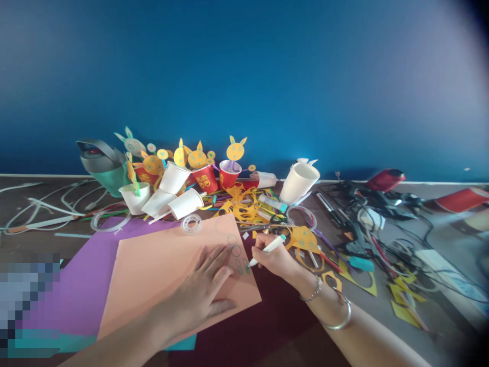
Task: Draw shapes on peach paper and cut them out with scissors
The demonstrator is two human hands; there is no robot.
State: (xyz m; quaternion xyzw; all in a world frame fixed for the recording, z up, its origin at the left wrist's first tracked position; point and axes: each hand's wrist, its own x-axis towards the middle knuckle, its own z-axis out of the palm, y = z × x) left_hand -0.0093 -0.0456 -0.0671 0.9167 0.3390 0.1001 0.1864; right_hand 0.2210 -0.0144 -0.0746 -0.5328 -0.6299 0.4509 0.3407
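My left hand lies flat on a peach sheet of paper, its fingers spread toward the upper right. In my right hand is a white marker with a teal end, its tip down at the sheet's right edge. Small circles and elongated loops are drawn in teal along that edge, between my two hands. Under the peach sheet lie purple paper and dark maroon paper. A clear tape roll rests at the sheet's top edge.
Behind the paper stand white cups, red cups with yellow rabbit-faced cutouts, and a grey-green container. Yellow paper scraps, a glue stick and a tall white cup are beyond my right hand. Black cables tangle at right.
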